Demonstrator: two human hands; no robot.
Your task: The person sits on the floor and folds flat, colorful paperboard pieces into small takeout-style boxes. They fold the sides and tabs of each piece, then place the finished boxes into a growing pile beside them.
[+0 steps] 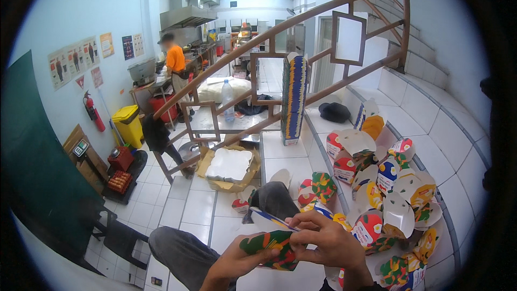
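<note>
A printed cardboard food box [265, 244], green with red and orange patches, is held low in front of me over my knees. My left hand [234, 263] grips its left side, fingers wrapped round it. At its right edge, my right hand [327, 240] has its fingers bent and pressed on the box by the raised blue-and-white flap. Right of my hands, many folded food boxes [368, 227] in red, yellow, green and blue lie heaped on the tiled steps. A tall stack of nested flat boxes [294, 102] stands upright by the railing.
A brown carton [219, 184] with white flat pieces sits on the step ahead. A brown metal railing [237, 59] crosses the view. On the right is a black cap [334, 112]. Beyond stand a water bottle [228, 99], a yellow bin [127, 121] and a person in orange [175, 59].
</note>
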